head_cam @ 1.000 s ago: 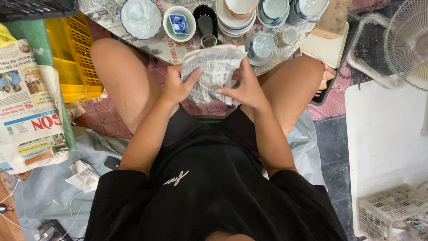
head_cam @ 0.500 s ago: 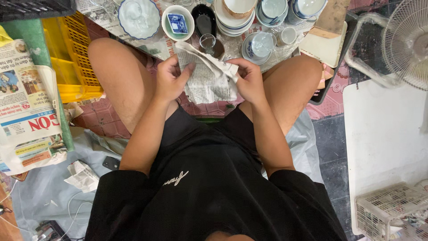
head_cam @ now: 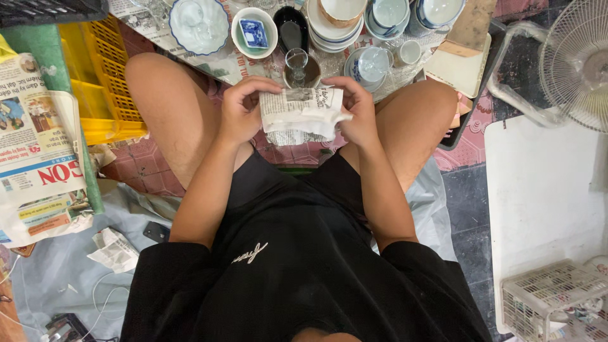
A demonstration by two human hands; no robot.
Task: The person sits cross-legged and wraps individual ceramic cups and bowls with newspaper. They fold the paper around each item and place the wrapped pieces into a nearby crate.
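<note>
Between my knees I hold a bundle of newspaper [head_cam: 303, 114] rolled around a small object. My left hand [head_cam: 244, 109] grips its left end and my right hand [head_cam: 358, 109] grips its right end, fingers curled over the top. The wrapped object is hidden inside the paper. Just beyond the bundle a small clear glass [head_cam: 296, 62] stands upright among the crockery.
Bowls and plates [head_cam: 199, 24] sit on newspaper ahead, including a stack of white plates [head_cam: 335, 22] and blue-patterned cups [head_cam: 387, 12]. A yellow crate [head_cam: 88, 76] and newspaper pile [head_cam: 38, 145] lie left. A fan [head_cam: 579, 60], a white board [head_cam: 544, 190] and a white basket [head_cam: 551, 297] are right.
The newspaper sheet was spread loose over my hands a second ago. It has been folded and rolled into a tight bundle, and both hands have closed around it.
</note>
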